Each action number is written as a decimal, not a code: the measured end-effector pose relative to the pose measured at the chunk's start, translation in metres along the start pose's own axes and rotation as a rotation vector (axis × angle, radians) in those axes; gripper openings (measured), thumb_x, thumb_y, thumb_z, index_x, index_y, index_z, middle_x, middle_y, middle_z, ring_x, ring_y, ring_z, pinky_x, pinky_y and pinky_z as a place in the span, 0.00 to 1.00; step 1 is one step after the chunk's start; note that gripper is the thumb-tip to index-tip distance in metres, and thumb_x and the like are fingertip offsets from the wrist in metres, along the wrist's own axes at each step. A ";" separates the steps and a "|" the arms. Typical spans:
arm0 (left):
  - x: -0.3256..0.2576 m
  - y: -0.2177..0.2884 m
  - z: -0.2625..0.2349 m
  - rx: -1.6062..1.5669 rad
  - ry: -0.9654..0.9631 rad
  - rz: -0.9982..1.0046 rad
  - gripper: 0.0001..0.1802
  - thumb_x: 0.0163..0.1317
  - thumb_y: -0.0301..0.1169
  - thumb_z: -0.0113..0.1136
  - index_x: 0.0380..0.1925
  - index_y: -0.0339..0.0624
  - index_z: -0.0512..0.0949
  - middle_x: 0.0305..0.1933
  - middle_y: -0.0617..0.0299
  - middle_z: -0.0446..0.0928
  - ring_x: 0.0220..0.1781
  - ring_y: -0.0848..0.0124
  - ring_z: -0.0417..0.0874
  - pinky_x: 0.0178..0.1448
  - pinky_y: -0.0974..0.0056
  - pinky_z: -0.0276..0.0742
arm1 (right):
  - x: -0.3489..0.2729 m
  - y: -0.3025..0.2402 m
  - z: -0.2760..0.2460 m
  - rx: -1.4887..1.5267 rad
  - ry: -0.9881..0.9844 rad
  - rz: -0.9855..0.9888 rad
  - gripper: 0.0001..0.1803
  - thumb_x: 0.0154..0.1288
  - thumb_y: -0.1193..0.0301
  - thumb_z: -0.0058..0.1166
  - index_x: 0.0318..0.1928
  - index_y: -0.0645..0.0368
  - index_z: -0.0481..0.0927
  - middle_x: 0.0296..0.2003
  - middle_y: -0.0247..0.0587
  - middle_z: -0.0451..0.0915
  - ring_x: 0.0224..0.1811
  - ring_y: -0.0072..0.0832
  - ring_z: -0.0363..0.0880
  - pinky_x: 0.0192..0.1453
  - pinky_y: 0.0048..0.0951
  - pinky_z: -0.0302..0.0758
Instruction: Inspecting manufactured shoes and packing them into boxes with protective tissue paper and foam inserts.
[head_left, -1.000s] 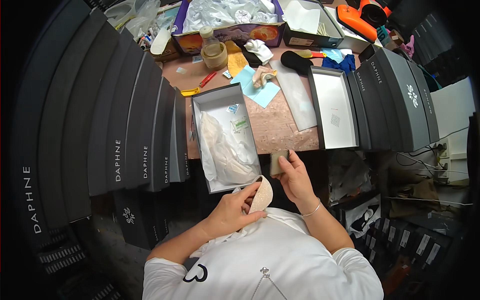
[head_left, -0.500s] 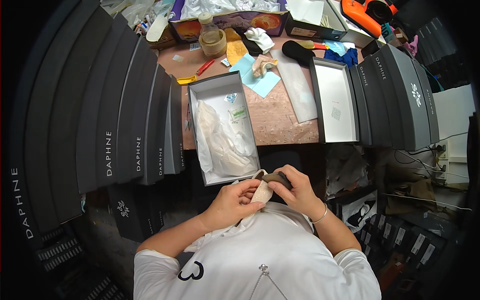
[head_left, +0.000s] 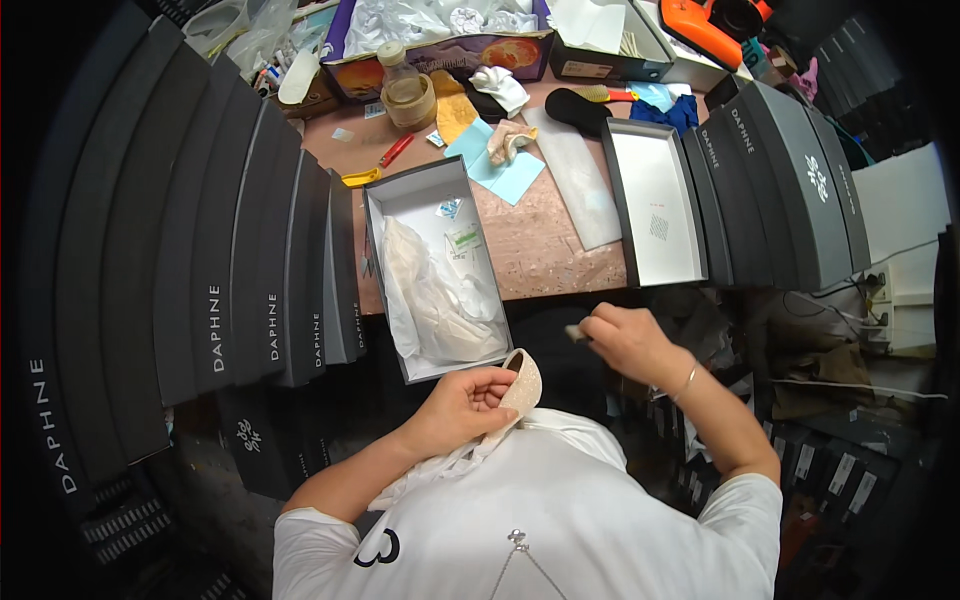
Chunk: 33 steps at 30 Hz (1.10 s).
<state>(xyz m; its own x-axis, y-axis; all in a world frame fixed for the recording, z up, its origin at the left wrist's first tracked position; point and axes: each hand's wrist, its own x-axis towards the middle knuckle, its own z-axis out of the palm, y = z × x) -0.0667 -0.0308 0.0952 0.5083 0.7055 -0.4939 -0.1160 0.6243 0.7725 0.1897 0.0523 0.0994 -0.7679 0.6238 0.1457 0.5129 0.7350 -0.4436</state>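
Observation:
My left hand (head_left: pixel 462 407) is closed around a pale beige, glittery shoe (head_left: pixel 523 392), close to my shirt just below the open shoe box (head_left: pixel 475 368). The shoe's open end faces up and shows a brown inside. Away to the right, over the dark gap in front of the table, my right hand (head_left: pixel 632 345) is closed on a small tan piece (head_left: pixel 575 332). Only its tip shows, so its kind is unclear. White tissue paper (head_left: pixel 440 300) and small packets lie in the shoe box.
Tall stacks of dark shoe boxes (head_left: pixel 260 230) line the left, with more boxes (head_left: pixel 790 190) at the right. An upturned lid (head_left: pixel 660 215) lies on the pink table (head_left: pixel 560 275). Farther back are a blue sheet (head_left: pixel 510 183), a glass bottle (head_left: pixel 395 68), a red cutter (head_left: pixel 397 150) and a black brush (head_left: pixel 575 112).
My right hand has moved from the shoe out to the right, taking the small tan piece with it. My left hand still holds the shoe. The view has shifted slightly.

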 end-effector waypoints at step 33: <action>-0.003 0.000 -0.010 0.002 0.034 -0.065 0.21 0.56 0.19 0.63 0.51 0.33 0.74 0.41 0.64 0.78 0.37 0.83 0.77 0.43 0.77 0.76 | 0.030 -0.008 0.014 0.043 -0.025 -0.163 0.06 0.56 0.70 0.52 0.36 0.51 0.74 0.28 0.36 0.70 0.29 0.33 0.78 0.27 0.33 0.75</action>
<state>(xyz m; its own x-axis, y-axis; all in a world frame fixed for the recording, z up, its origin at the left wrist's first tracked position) -0.0765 -0.0293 0.0928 0.4853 0.6745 -0.5564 -0.0816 0.6685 0.7392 0.1574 0.0611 0.0949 -0.8492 0.4899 0.1973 0.3640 0.8136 -0.4533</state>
